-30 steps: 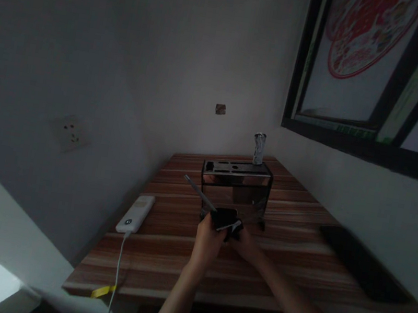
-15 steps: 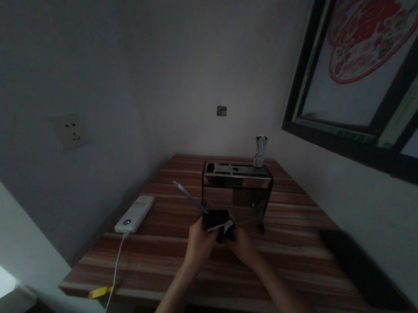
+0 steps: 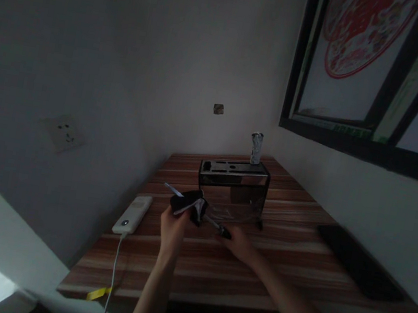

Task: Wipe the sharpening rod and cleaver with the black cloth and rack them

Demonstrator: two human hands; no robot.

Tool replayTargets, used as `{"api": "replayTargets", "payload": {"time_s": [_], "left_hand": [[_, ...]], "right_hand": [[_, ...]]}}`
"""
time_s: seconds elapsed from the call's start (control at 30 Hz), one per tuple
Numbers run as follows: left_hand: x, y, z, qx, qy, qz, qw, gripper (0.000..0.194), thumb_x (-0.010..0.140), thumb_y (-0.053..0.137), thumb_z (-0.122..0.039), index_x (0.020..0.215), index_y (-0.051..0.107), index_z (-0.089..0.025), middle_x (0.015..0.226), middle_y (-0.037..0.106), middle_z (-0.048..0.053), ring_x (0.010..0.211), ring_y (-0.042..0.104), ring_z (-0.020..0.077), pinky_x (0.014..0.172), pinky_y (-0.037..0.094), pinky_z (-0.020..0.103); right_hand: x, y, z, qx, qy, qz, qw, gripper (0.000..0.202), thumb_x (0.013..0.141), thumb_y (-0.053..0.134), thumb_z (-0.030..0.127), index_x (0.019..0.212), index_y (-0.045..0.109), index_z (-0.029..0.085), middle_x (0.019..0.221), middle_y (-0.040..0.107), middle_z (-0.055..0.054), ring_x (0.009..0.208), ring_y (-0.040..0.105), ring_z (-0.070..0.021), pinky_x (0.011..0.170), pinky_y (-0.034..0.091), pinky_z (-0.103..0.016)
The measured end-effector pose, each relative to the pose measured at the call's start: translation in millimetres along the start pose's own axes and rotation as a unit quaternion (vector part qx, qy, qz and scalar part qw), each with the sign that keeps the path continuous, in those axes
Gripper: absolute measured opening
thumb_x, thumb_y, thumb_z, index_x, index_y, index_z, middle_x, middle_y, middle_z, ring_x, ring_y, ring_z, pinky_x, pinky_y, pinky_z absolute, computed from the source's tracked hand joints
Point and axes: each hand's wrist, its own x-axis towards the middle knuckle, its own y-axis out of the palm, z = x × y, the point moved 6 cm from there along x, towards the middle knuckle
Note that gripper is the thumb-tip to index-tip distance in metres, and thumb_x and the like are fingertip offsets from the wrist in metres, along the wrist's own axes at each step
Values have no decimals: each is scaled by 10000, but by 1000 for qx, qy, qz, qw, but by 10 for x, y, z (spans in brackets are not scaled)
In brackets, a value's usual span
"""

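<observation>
My left hand point(image 3: 174, 227) is closed on a black cloth point(image 3: 188, 202) with a pale patch, bunched around a long thin metal tool. The tool's pale tip point(image 3: 173, 189) pokes out of the cloth to the upper left. On the right, my right hand point(image 3: 238, 241) grips the tool's dark handle point(image 3: 224, 232), and a short length of metal shows between handle and cloth. The dimness hides whether the tool is a blade or a rod. Just behind my hands stands a rack point(image 3: 235, 168) with a slotted metal top, dark frame and see-through front.
A white device point(image 3: 132, 214) with a cable point(image 3: 114, 268) lies at the table's left edge, a yellow tag point(image 3: 98, 293) near the front. Behind the rack stands a silvery crumpled cylinder point(image 3: 256, 148). A flat black object point(image 3: 359, 262) lies at right on the striped table point(image 3: 270, 293).
My left hand has slid left with the cloth, away from my right hand, baring the handle and some metal. Less of the tip sticks out. The view has shifted slightly.
</observation>
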Motion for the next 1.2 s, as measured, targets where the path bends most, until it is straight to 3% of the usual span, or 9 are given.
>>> {"api": "replayTargets", "payload": {"time_s": [0.2,0.4,0.63,0.9,1.2], "left_hand": [[284,-239,-94,-54,53,-58,995,269,629,626,-261,845,650,-102,788,670,37,780,604,172,725,447,259],[391,-314,-197,-100,73,-88,988,292,618,631,-238,882,653,-115,800,674,34,805,605,167,757,439,257],[311,-206,-258,-114,65,-53,990,256,641,622,-259,848,661,-115,758,666,24,787,609,167,731,450,246],[148,2,-152,-77,34,-5,996,234,629,628,-254,806,640,-101,768,674,37,766,606,161,698,446,228],[-87,346,28,4,5,114,993,184,635,605,-254,734,631,-101,685,668,49,671,606,167,612,444,227]], "right_hand": [[6,16,-33,3,2,-2,1000,233,750,564,364,735,620,139,646,564,10,616,490,-141,564,368,-227],[10,18,-37,3,6,-1,1000,233,751,564,362,710,605,137,620,538,20,582,460,-123,545,349,-215],[3,11,-28,6,7,-4,1000,262,758,557,397,696,586,143,625,527,18,599,468,-132,562,349,-222],[3,4,-55,14,16,-12,1000,233,751,561,359,691,596,137,600,529,20,570,468,-124,547,359,-222],[27,-17,-3,42,-5,-19,999,211,755,553,325,832,627,143,750,620,-26,718,542,-176,642,422,-263]]}}
